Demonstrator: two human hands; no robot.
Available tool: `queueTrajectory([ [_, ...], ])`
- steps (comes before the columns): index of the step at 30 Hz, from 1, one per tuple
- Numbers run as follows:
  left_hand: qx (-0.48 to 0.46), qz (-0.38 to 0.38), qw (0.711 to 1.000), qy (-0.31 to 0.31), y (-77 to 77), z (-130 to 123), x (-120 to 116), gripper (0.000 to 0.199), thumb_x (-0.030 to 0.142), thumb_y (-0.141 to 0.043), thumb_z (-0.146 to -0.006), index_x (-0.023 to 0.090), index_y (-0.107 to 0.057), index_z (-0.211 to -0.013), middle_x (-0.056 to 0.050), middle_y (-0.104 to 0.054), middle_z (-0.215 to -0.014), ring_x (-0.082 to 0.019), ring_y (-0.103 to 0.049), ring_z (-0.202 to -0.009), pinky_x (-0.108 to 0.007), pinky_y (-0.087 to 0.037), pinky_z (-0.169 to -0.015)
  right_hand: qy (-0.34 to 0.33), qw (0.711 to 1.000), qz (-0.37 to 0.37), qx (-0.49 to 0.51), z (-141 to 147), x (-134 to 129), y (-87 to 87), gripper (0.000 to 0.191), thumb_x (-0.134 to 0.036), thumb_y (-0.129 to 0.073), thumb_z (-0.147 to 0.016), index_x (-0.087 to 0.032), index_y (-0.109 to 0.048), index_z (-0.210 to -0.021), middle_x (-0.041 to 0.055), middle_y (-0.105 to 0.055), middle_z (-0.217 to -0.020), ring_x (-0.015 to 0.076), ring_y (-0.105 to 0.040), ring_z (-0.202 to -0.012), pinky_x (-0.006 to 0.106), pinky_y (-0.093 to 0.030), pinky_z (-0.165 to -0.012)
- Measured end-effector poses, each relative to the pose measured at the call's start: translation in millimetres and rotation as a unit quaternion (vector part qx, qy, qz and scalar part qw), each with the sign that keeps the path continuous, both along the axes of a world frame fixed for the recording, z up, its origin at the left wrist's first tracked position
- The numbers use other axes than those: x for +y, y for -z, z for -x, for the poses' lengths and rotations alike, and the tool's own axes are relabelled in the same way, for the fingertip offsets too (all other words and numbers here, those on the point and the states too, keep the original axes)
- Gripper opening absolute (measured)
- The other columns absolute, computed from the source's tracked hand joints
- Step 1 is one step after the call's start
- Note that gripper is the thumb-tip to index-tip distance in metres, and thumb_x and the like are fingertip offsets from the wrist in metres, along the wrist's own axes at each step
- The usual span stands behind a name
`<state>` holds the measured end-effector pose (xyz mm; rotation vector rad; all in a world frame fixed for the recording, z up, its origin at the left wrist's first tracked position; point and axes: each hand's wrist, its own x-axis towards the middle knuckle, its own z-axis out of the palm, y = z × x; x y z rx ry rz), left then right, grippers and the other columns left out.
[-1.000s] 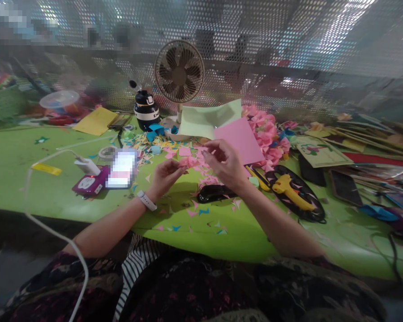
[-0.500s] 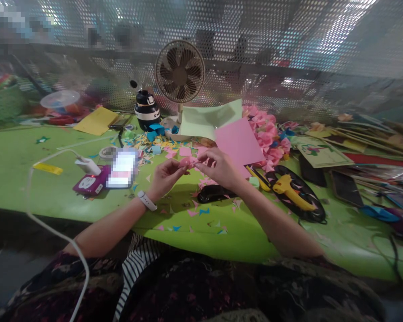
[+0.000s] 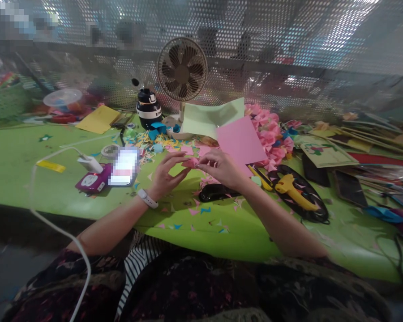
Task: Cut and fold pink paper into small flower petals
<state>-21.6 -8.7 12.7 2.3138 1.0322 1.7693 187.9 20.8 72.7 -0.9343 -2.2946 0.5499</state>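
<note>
My right hand (image 3: 221, 169) pinches a small folded piece of pink paper (image 3: 190, 163) between thumb and fingertips, above the middle of the table. Close to the paper's left end is my left hand (image 3: 168, 175), with thumb and fingers spread apart around it; whether a fingertip touches it, I cannot tell. A white band (image 3: 147, 198) circles the left wrist. Under the right hand lies a black tool (image 3: 215, 192), partly hidden. Behind it, a pink sheet (image 3: 242, 141) leans beside a heap of pink paper flowers (image 3: 267, 127).
A yellow glue gun (image 3: 293, 192) rests on a black oval tray (image 3: 317, 214), with a yellow cutter (image 3: 260, 178) alongside. A fan (image 3: 182, 69) and black bottle (image 3: 148, 109) stand at the back. Left are a lit phone (image 3: 123, 166), a purple power socket (image 3: 93, 181) and a white cable (image 3: 53, 226). Paper scraps litter the green table (image 3: 121, 208).
My left fingers have spread away from the pink paper they were pinching. The right hand still holds it in nearly the same place. The view has shifted slightly.
</note>
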Motion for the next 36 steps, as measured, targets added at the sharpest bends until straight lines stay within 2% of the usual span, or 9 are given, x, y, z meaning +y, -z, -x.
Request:
queueTrajectory([
  [5, 0.005, 0.014, 1.000, 0.017, 2.0, 0.0, -0.7, 0.028, 0.016, -0.070, -0.083, 0.019, -0.067, -0.111, -0.010, -0.069, -0.112, -0.020, -0.065, -0.108, -0.043, -0.055, -0.095, -0.016, 1.000, 0.005, -0.022, -1.2, -3.9, -6.0, 0.015, -0.031, -0.065, -0.089, -0.019, -0.070, -0.083, 0.0038, -0.064, -0.083, 0.0162, -0.056, -0.078, 0.030, -0.041, -0.069],
  [16, 0.003, 0.024, 0.999, 0.033, -5.5, -1.7, -5.1, 0.016, 0.015, -0.067, -0.085, 0.017, -0.070, -0.100, -0.010, -0.073, -0.102, -0.017, -0.069, -0.096, -0.036, -0.058, -0.085, -0.024, 0.998, 0.016, -0.051, -2.3, -5.8, -9.4, 0.012, -0.028, -0.064, -0.090, -0.019, -0.071, -0.086, 0.0040, -0.065, -0.083, 0.0160, -0.056, -0.079, 0.029, -0.041, -0.072],
  [34, 0.003, 0.037, 0.999, -0.010, -4.7, -2.4, -5.2, 0.010, 0.022, -0.067, -0.085, 0.018, -0.069, -0.094, -0.009, -0.074, -0.096, -0.018, -0.070, -0.092, -0.037, -0.059, -0.083, -0.029, 0.999, 0.040, -0.021, -3.7, -1.2, -4.1, 0.013, -0.029, -0.065, -0.088, -0.020, -0.073, -0.087, 0.0049, -0.069, -0.087, 0.0166, -0.059, -0.078, 0.031, -0.045, -0.072],
  [36, 0.006, 0.038, 0.999, -0.006, -6.1, -2.4, -6.5, 0.014, 0.022, -0.067, -0.084, 0.018, -0.068, -0.098, -0.008, -0.074, -0.098, -0.019, -0.069, -0.095, -0.038, -0.058, -0.085, -0.030, 0.998, 0.041, -0.021, -4.1, -1.0, -5.2, 0.013, -0.029, -0.065, -0.088, -0.020, -0.074, -0.087, 0.0049, -0.069, -0.086, 0.0170, -0.060, -0.079, 0.031, -0.044, -0.072],
])
